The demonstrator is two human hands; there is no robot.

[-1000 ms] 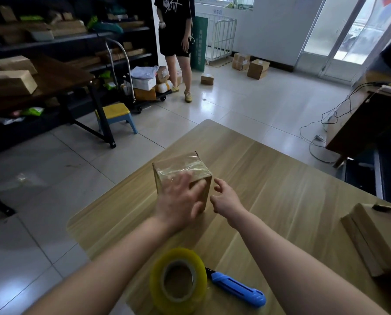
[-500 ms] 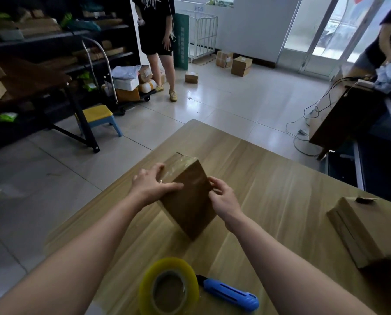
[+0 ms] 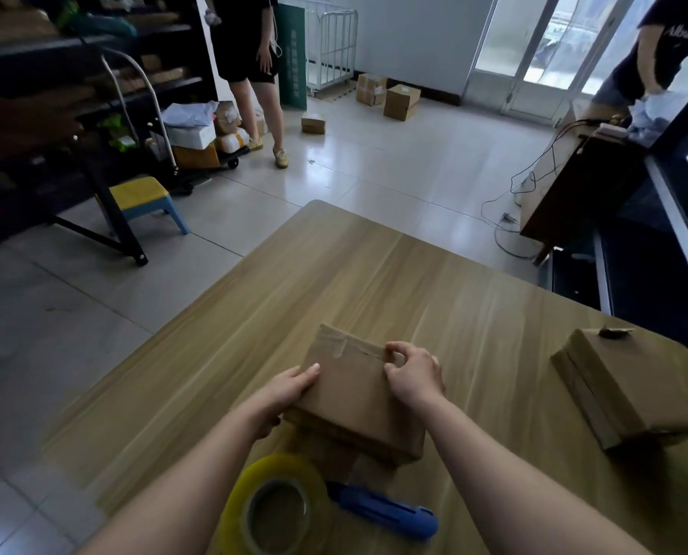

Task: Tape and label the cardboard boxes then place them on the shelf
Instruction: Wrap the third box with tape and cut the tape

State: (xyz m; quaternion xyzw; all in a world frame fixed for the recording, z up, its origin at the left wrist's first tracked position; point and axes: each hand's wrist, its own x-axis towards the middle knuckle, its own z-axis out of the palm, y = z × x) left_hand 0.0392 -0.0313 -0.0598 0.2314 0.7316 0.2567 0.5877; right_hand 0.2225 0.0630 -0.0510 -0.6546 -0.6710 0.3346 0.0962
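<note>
A small brown cardboard box (image 3: 350, 390) is held tilted just above the wooden table (image 3: 394, 282), a broad face turned up with a strip of clear tape across its far end. My left hand (image 3: 284, 394) grips its left edge, thumb on top. My right hand (image 3: 412, 372) grips the right far corner, fingers curled over the taped edge. A roll of clear yellowish tape (image 3: 276, 508) lies at the near table edge. A blue utility knife (image 3: 386, 514) lies right of the roll.
A second cardboard box (image 3: 630, 390) lies at the table's right. Dark shelves with parcels (image 3: 74, 74) stand at the left, a yellow-topped stool (image 3: 144, 200) before them. One person stands by a loaded trolley (image 3: 202, 142); another works at a desk (image 3: 574, 186) on the right.
The box has been turned over and drawn toward me, from standing on end to a broad face up. Both hands shifted their hold along with it. The view tilted and swung slightly.
</note>
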